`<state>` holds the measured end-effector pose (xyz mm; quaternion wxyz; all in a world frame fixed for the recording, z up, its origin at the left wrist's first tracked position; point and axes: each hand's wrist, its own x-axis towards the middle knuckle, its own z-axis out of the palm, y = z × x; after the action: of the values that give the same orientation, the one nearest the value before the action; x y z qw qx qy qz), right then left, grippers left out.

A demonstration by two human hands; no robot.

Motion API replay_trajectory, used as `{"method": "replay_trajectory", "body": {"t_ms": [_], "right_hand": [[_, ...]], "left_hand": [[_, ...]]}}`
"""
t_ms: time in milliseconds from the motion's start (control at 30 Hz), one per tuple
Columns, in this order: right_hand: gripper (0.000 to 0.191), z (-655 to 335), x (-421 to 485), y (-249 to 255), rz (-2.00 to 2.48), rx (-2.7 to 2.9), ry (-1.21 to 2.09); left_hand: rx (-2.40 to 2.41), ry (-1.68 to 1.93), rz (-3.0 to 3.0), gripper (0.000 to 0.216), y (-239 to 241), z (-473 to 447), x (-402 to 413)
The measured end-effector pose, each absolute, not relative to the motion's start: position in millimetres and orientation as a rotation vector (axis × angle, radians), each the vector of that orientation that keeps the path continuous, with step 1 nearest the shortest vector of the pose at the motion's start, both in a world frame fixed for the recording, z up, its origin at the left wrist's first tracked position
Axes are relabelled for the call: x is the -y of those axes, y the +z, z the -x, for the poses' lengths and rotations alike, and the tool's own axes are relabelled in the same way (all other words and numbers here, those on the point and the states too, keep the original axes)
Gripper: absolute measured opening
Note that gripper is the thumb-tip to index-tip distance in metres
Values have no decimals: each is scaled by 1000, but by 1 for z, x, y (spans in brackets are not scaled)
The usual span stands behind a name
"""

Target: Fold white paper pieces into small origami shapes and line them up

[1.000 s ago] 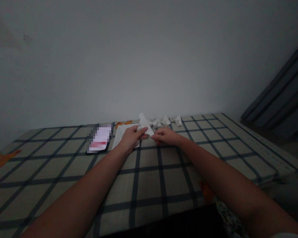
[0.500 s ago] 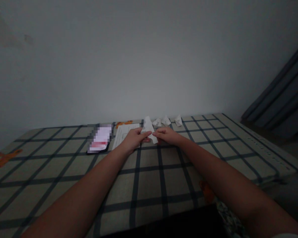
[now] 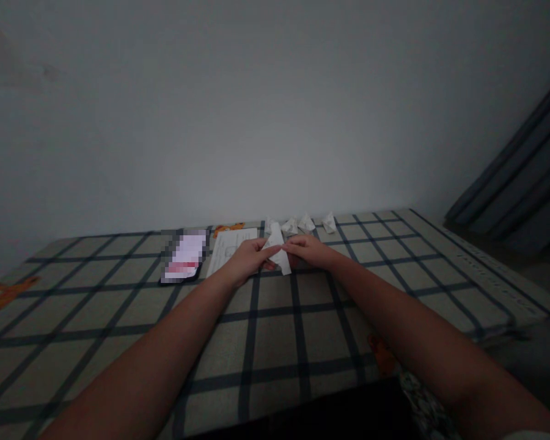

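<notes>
Between both hands is a folded strip of white paper point(image 3: 277, 235), tilted, its lower end hanging below the fingers. My left hand point(image 3: 252, 258) is closed on its left side, thumb across the front and fingers behind. At the right edge, my right hand point(image 3: 309, 250) pinches the same paper with thumb and forefinger. The two thumbs almost touch. Just behind the hands stand several small folded paper pieces point(image 3: 307, 222), one of them partly hidden by the held paper. Some fingertips of each hand are hidden.
A printed sheet of paper point(image 3: 222, 247) lies left of my hands. Beside it is a phone point(image 3: 186, 256) with a lit, blurred screen. A checked cloth point(image 3: 275, 342) covers the surface, which meets a pale wall point(image 3: 275, 110). Dark curtains point(image 3: 517, 165) hang at the right.
The held paper has come down a little toward me, showing more of its lower end and uncovering a folded piece behind. Both hands keep their grip.
</notes>
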<state>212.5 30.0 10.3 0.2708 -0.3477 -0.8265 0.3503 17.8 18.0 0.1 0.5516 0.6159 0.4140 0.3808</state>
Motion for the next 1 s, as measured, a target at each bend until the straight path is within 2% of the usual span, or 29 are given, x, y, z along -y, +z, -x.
{"method": "replay_trajectory", "body": {"t_ms": [233, 500, 800, 1000], "right_hand": [[36, -213, -29, 12, 932, 2185, 987], [34, -213, -35, 2, 866, 2050, 1193], [34, -212, -31, 8, 964, 2183, 958], [36, -212, -31, 6, 944, 2174, 975]], "left_hand": [[-914, 882, -1415, 32, -3, -19, -19], [-890, 869, -1436, 31, -1, -19, -18], [-880, 803, -1540, 35, -5, -17, -22], [-883, 802, -1562, 34, -5, -18, -21]]}}
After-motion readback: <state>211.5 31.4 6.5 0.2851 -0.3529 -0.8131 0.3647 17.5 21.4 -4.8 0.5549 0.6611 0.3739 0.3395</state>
